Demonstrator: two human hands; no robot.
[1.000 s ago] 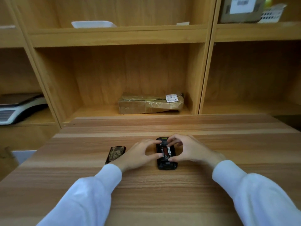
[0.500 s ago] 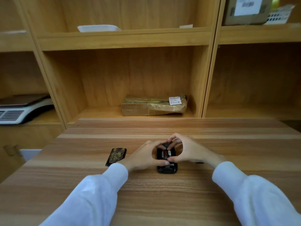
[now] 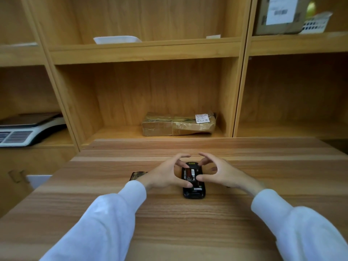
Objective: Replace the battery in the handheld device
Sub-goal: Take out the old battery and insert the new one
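A black handheld device [image 3: 193,193] lies face down on the wooden table [image 3: 169,219], its back open. A black and red battery [image 3: 190,175] sits in its compartment. My left hand [image 3: 165,175] and my right hand [image 3: 223,172] arch over the device from either side. Both thumbs press on the battery's near end and the fingertips touch the device's far end. A flat dark cover [image 3: 137,175] lies on the table just left of my left hand, partly hidden by the wrist.
Wooden shelving stands behind the table. A taped brown parcel [image 3: 178,124] lies in the middle cubby, a scale [image 3: 28,129] at the left, a white tray [image 3: 116,39] above, a cardboard box [image 3: 278,14] and a white basket [image 3: 316,23] at the upper right.
Both hands have lifted their palms and arched higher over the device, fingers now curled at its far end. The device and the cover stay where they were.
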